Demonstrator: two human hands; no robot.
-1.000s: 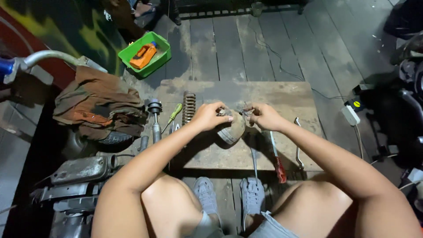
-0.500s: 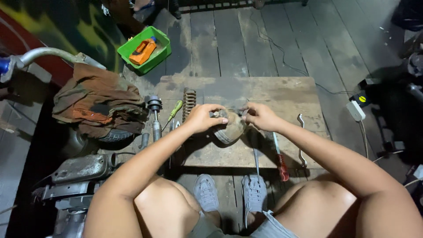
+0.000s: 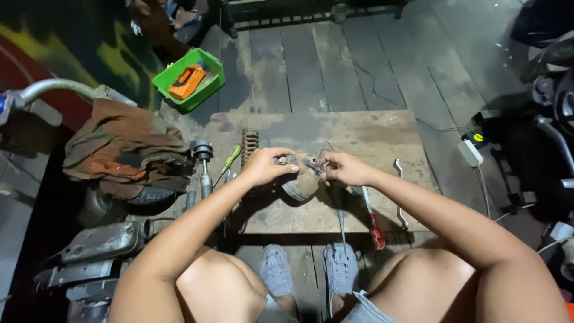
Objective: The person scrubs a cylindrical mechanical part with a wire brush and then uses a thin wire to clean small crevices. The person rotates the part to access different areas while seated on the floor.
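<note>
Landmark: the wooden board [image 3: 359, 137] lying on the plank floor is being used as the reference for every place below.

Held thing: a small grimy metal part [image 3: 301, 182] is being held just above the near middle of the board, between both hands.

Left hand: the left hand [image 3: 263, 165] is being closed over the part's left side, fingers curled and pressed against it.

Right hand: the right hand [image 3: 342, 168] is being kept at the part's right top, fingertips pinched together on something small there; what exactly cannot be told, the spot being dark and tiny.

Change: compared with half a second earlier, the hands and part are being kept in nearly the same place; only the grip seems tightened, which suggests fine work continuing on the part.

Edges: the coil spring [image 3: 249, 143] and green-handled screwdriver [image 3: 229, 160] are lying at the board's left edge, the red-handled tool [image 3: 374, 224] at its near edge, the bent metal bar [image 3: 399, 191] at its right edge.

Open room: the board's far half is lying bare; the green tray [image 3: 209, 87] is sitting beyond its far-left corner.
</note>
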